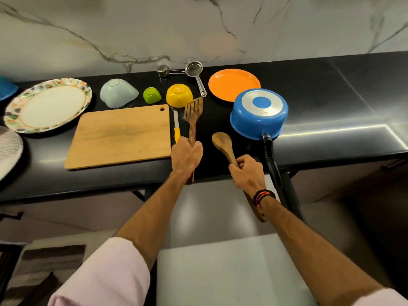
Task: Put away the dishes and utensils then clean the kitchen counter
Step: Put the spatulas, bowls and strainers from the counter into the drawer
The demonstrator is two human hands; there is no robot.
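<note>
A white marble wall (154,29) with grey veins rises behind; a striped cloth (44,261) lies lower left.

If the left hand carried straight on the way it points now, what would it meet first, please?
Probably the yellow bowl: the left hand points away towards the wall, and the slotted wooden spatula it grips already reaches nearly to that bowl, though depth is unclear.

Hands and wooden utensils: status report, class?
Left hand grips slotted wooden spatula. Right hand grips wooden spoon. Upturned blue saucepan close beside spoon.
</note>
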